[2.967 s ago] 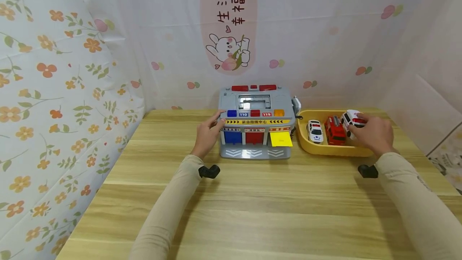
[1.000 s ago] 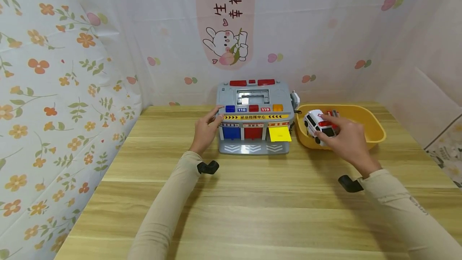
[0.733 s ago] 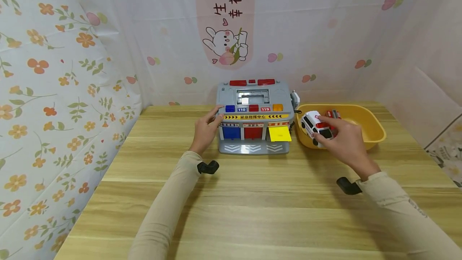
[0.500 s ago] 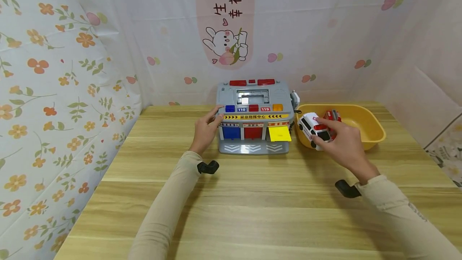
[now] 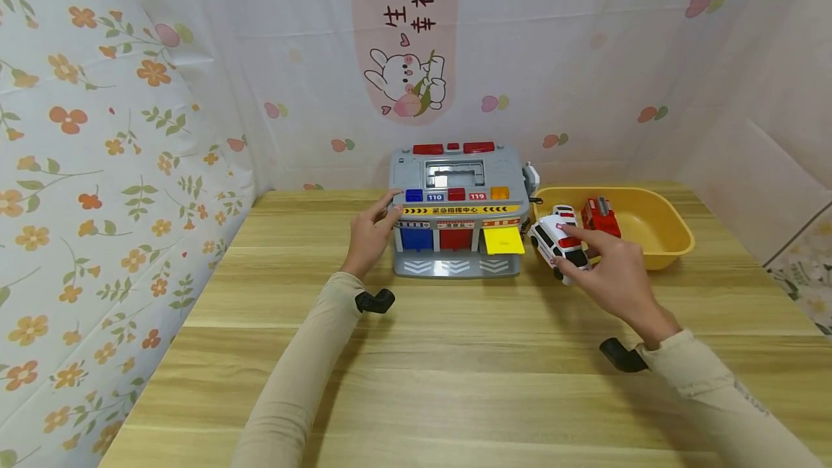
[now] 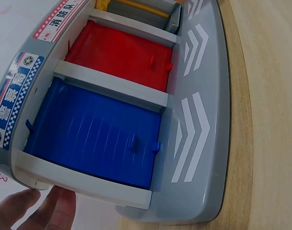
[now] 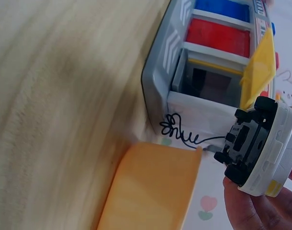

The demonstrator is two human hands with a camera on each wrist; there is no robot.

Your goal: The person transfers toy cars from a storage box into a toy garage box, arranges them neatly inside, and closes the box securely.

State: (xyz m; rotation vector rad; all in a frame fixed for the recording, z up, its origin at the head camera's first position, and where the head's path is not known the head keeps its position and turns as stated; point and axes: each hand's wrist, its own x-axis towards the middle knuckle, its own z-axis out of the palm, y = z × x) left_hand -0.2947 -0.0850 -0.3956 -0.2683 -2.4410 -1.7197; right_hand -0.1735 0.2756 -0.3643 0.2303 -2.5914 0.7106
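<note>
My left hand (image 5: 370,237) rests at the left side of a grey toy emergency station (image 5: 455,271), its fingertips against the side wall. The station's front has a blue door (image 6: 98,134), a red door (image 6: 122,55) and a raised yellow door (image 5: 503,240); the bay behind the yellow one shows in the right wrist view. Between thumb and fingers, my right hand (image 5: 617,276) pinches a white toy ambulance (image 5: 552,233) with a red light bar. The ambulance is off the table, tilted, over the near left corner of the yellow bin (image 5: 663,261). Its dark underside faces the right wrist camera.
A red toy fire truck (image 5: 601,217) and a white toy police car (image 5: 564,211), partly hidden by the ambulance, lie in the bin. A black coiled cord (image 7: 172,127) hangs at the station's right side, near a white handset (image 5: 531,178). Printed cloth hangs behind the wooden table (image 5: 455,374).
My right hand took the ambulance from the bin's right part and carried it left, then toward the bin's near left edge. My left hand stays at the station's side.
</note>
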